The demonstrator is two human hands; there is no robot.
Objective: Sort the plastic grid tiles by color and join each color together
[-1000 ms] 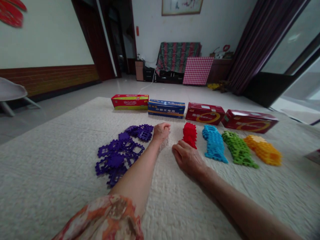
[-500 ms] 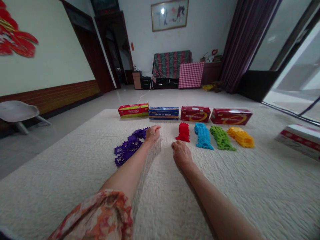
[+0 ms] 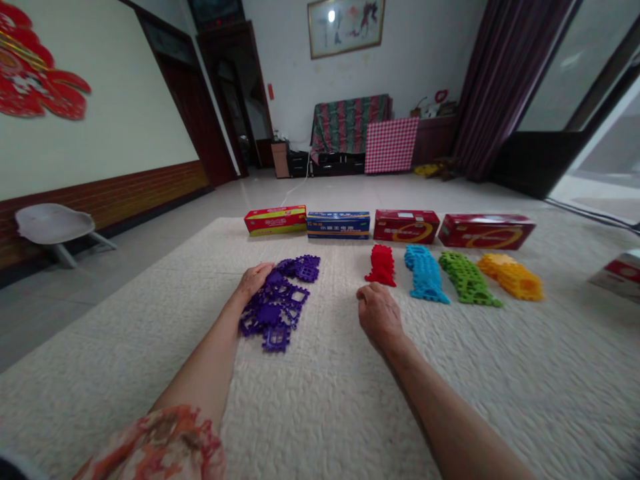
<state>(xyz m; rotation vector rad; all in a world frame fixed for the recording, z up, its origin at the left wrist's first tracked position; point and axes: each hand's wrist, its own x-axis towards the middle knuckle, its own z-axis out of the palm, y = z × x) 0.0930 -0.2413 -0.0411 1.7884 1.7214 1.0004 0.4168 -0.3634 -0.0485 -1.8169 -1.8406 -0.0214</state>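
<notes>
My left hand (image 3: pixel 254 280) lies against the upper left side of a loose pile of purple plastic interlocking pieces (image 3: pixel 270 310), its fingers stretched toward the pile. Some of the pieces are flat squares with window-like openings. My right hand (image 3: pixel 380 312) rests on the mat with its fingers curled in; whatever is inside them, if anything, is hidden. Just beyond it stands a stack of red pieces (image 3: pixel 382 265). Farther right are rows of blue pieces (image 3: pixel 425 273), green pieces (image 3: pixel 469 279) and yellow pieces (image 3: pixel 515 277).
Behind the pieces, a red-and-yellow box (image 3: pixel 276 221), a blue box (image 3: pixel 339 225) and two dark red boxes (image 3: pixel 406 226) stand in a line on the cream mat (image 3: pixel 310 400). A white-and-red box (image 3: pixel 620 277) is at the right edge. A pale stool (image 3: pixel 54 223) stands left.
My left hand has moved from the right end of the purple pile to its left side. The purple pieces have shifted right, and the view has turned slightly left. My right hand stays curled near the red stack.
</notes>
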